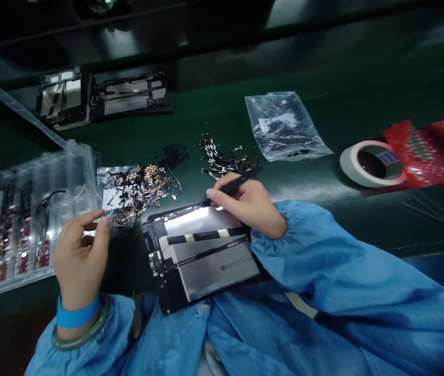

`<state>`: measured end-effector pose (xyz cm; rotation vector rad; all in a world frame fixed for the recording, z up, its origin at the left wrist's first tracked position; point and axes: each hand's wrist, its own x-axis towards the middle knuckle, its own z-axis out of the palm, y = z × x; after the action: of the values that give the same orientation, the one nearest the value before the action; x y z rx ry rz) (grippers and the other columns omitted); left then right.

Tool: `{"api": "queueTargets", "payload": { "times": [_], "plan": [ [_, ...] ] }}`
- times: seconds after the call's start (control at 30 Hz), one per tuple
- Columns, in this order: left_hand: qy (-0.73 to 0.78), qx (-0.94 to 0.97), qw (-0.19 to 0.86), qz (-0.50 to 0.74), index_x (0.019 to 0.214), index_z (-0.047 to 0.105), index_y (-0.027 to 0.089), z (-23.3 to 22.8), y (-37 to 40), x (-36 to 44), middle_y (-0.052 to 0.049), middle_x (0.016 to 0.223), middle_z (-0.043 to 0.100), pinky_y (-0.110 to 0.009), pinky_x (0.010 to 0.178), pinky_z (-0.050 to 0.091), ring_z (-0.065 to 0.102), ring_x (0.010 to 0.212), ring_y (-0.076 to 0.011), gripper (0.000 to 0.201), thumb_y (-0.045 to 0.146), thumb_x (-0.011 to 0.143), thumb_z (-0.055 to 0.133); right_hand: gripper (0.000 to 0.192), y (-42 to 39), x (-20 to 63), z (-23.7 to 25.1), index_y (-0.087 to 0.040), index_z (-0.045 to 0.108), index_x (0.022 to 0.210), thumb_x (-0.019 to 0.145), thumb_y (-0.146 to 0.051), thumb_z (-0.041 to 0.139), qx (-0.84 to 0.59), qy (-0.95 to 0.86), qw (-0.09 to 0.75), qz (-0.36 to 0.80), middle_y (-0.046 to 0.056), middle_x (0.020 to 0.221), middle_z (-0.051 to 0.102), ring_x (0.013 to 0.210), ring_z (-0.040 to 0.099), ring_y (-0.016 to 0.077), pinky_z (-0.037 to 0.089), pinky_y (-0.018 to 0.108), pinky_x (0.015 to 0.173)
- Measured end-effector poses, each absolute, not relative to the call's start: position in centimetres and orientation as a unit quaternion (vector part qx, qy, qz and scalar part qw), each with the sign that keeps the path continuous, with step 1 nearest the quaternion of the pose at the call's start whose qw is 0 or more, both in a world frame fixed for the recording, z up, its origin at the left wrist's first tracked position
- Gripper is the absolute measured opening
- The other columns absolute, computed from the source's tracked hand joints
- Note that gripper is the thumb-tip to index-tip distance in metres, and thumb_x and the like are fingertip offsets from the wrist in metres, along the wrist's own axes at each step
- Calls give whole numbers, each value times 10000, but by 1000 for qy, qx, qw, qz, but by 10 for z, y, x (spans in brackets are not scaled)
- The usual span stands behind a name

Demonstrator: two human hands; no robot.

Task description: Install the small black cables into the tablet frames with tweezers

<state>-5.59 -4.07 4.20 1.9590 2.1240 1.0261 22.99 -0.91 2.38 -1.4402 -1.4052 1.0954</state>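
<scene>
My right hand (251,206) grips black tweezers (241,179), their tip down at the upper edge of an opened tablet (217,266). The tablet lies tilted near my body, its silver inside and flat cables facing up. My left hand (83,250) is raised left of the tablet, thumb and index fingertip close together; anything between them is too small to make out. Just beyond those fingers, a pile of small flex cables (153,185) spills from a clear bag (114,201). Another heap of small cables (222,156) lies beyond my right hand.
At the left stands a clear compartment tray (51,271) with red and black parts. Two opened devices (63,96) (131,94) lie at the back left. A clear bag (284,125), a tape roll (350,164) and red bubble wrap (436,151) are to the right.
</scene>
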Motion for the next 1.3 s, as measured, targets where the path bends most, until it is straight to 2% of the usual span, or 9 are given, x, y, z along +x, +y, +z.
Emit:
{"api": "queueTargets", "payload": {
  "times": [0.13,0.33,0.53,0.77,0.9,0.97,1.0,1.17,1.3],
  "plan": [
    [744,601,-21,292,967,652,169,44,-40,-80,-66,940,649,-316,642,489,607,760,-185,229,353,846,587,318,-9,231,26,-192,596,714,699,-476,737,-566,-473,464,491,-8,647,623,601,639,136,525,269,607],
    [780,592,-64,190,963,636,156,45,-27,-114,-99,928,595,-443,929,454,573,971,-273,223,317,830,559,324,-10,232,26,-198,617,710,680,-489,756,-586,-487,445,471,2,650,646,580,658,154,528,265,561],
    [837,519,-70,156,1015,636,85,41,-11,-127,-184,977,600,-557,950,404,537,1074,-384,324,320,808,556,306,-11,233,26,-204,628,740,709,-494,722,-595,-516,415,456,11,621,669,577,666,169,523,275,559],
    [846,487,-43,215,824,655,137,35,-9,-138,-131,814,656,-465,848,471,623,878,-309,163,259,775,559,260,-13,235,28,-220,636,756,743,-469,709,-599,-502,431,451,11,632,668,560,654,172,533,297,551],
    [822,481,-68,297,875,661,145,48,-20,-129,-105,892,668,-415,890,463,622,901,-247,225,329,828,541,196,-18,239,36,-243,644,774,889,-375,557,-554,-553,495,377,37,838,712,778,685,181,557,325,723],
    [788,507,-32,349,894,661,169,55,-27,-109,-70,914,680,-372,885,475,626,900,-209,235,372,830,563,167,-22,238,40,-252,631,835,920,-254,488,-491,-636,508,310,39,941,710,923,671,176,540,327,830],
    [749,531,40,394,892,663,174,58,-30,-95,-59,905,689,-356,865,486,632,883,-196,224,372,819,589,157,-25,236,42,-252,621,883,914,-204,475,-454,-688,499,269,42,967,708,946,666,173,537,319,838],
    [594,590,381,393,812,687,181,62,-38,-9,-25,772,705,-248,655,513,635,698,-135,143,315,780,649,296,-40,218,48,-169,589,1121,882,-88,436,-325,-869,374,4,97,994,728,784,677,196,524,311,640],
    [538,609,443,377,834,703,170,58,-42,31,-52,801,692,-258,683,511,628,737,-146,132,237,795,596,293,-47,206,45,-77,614,1134,884,-62,462,-321,-874,348,-105,158,1035,728,819,687,228,502,331,660]
  ]
}}
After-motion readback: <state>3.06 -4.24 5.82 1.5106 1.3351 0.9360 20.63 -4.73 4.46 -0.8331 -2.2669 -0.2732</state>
